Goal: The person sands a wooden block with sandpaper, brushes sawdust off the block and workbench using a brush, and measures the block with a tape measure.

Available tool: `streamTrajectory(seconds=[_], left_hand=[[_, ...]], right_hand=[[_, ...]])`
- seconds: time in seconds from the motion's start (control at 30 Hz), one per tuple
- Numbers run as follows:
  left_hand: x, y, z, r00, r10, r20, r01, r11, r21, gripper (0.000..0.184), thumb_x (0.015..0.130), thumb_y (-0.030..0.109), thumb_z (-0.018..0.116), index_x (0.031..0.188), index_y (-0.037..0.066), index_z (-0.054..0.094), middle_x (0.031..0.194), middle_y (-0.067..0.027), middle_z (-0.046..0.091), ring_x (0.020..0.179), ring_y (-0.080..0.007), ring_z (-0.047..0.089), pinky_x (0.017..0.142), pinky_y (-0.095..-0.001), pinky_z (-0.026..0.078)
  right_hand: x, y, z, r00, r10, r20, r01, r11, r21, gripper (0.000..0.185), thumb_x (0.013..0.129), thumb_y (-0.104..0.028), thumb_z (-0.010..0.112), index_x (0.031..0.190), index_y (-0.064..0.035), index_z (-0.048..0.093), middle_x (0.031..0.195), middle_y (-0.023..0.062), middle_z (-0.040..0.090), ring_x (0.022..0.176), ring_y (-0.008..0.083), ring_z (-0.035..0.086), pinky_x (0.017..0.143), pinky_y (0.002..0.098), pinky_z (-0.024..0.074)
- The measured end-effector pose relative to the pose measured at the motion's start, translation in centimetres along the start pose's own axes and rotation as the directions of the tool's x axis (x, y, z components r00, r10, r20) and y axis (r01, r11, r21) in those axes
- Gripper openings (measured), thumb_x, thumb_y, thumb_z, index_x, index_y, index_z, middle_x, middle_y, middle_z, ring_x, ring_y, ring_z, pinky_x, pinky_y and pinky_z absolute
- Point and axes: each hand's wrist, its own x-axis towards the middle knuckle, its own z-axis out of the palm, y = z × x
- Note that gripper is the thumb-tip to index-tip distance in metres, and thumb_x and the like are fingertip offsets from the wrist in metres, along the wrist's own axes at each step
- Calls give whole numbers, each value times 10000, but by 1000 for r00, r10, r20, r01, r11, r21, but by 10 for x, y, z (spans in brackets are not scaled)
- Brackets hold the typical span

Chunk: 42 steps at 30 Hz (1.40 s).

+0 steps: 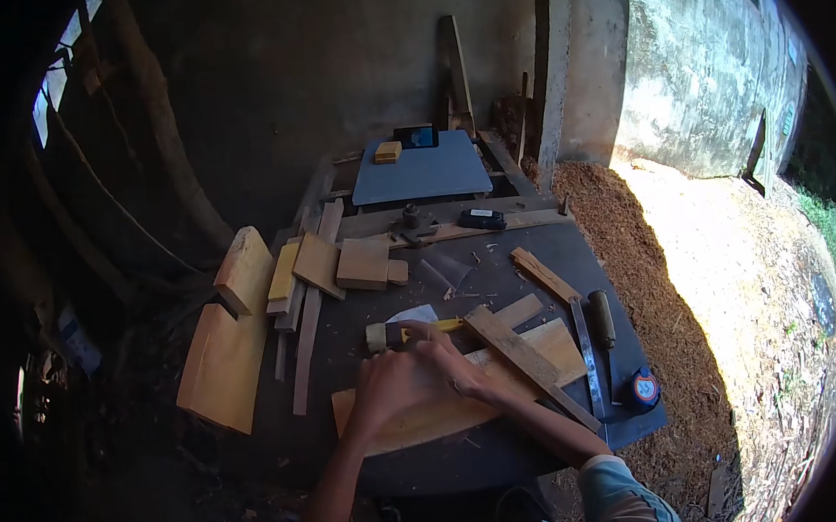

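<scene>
My left hand [384, 382] and my right hand [441, 361] meet over the near part of the dark worktable [286, 444]. Both look curled, side by side; whatever lies between their fingers is hidden. Below them stretches a wide pale wooden board [416, 429]. Just beyond the fingers sit a short light cylindrical piece [376, 337] and a yellow tool [447, 325], partly covered by the right hand. A whitish scrap [413, 313] lies behind these. To the right of my right hand, a wooden batten [515, 347] crosses the board at an angle.
At right lie a metal ruler [587, 356], a wooden-handled tool [603, 318] and a blue round container [644, 388]. Wood blocks [362, 263] and thick timber pieces [219, 363] fill the left. Behind is a grey panel [423, 172]; sawdust [622, 243] covers the ground.
</scene>
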Motion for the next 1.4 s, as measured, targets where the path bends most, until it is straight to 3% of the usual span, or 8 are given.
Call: streamTrajectory(seconds=[0.07, 0.2, 0.7, 0.9, 1.07, 1.13, 1.2, 1.4], left_hand=[[-2, -1, 0, 998, 14, -55, -12, 999, 30, 369, 640, 381, 685, 836, 71, 654, 710, -135, 650, 762, -295, 645, 694, -404, 495], [-1, 1, -4, 999, 44, 3, -43, 998, -54, 404, 625, 408, 699, 840, 68, 666, 747, -131, 658, 751, -278, 648, 702, -404, 498], [-2, 0, -3, 998, 51, -20, -52, 999, -11, 430, 640, 408, 700, 869, 48, 647, 770, -155, 655, 774, -298, 644, 719, -402, 498], [-5, -8, -2, 995, 28, -91, -67, 890, -451, 347, 723, 367, 647, 921, 82, 640, 848, -118, 659, 830, -291, 638, 767, -382, 478], [-2, -8, -3, 991, 128, 30, -113, 943, -314, 254, 823, 298, 549, 1007, 133, 607, 997, -71, 628, 949, -248, 599, 824, -348, 447], [-2, -7, -5, 989, 125, 74, -97, 946, -309, 242, 835, 287, 536, 1020, 143, 599, 1012, -61, 619, 957, -242, 593, 832, -341, 442], [-2, -6, -7, 987, 142, 72, -113, 944, -309, 231, 841, 276, 533, 1016, 141, 596, 1000, -57, 617, 942, -240, 596, 830, -341, 443], [0, -15, 1, 957, 267, -110, -289, 884, -368, 214, 848, 254, 532, 973, 100, 611, 984, -70, 614, 913, -224, 604, 825, -335, 448]], right_hand=[[2, -26, 2, 972, -234, 17, 234, 962, -138, 528, 847, -289, 397, 1306, -29, 360, 1254, 169, 393, 1191, 292, 340, 1020, 368, 237], [-5, 1, -1, 989, 132, 63, -134, 991, 30, 515, 878, -285, 318, 1336, -50, 319, 1357, 162, 315, 1286, 282, 246, 1067, 368, 160], [4, 30, 3, 1000, 27, 1, -27, 994, 104, 537, 887, -346, 330, 1299, -3, 342, 1279, 162, 381, 1228, 243, 332, 1030, 354, 239], [-4, 26, -1, 995, 91, 28, -92, 845, 527, 579, 887, -424, 339, 1290, -8, 346, 1273, 156, 387, 1205, 239, 370, 1009, 357, 278], [-1, 36, -3, 994, 73, -84, -20, 862, 507, 549, 879, -443, 341, 1225, -24, 424, 1190, 143, 458, 1132, 239, 449, 955, 356, 352], [6, 45, -5, 987, 151, -49, -74, 714, 696, 529, 880, -439, 339, 1193, -28, 456, 1139, 135, 493, 1101, 234, 474, 936, 355, 373], [4, 46, -4, 988, 149, -41, -75, 694, 716, 500, 913, -418, 319, 1187, -20, 446, 1062, 86, 488, 995, 189, 491, 854, 309, 398], [1, 46, 1, 997, 56, -44, -12, 741, 671, 475, 925, -391, 342, 1183, -4, 438, 1040, 82, 499, 996, 170, 484, 876, 297, 375]])
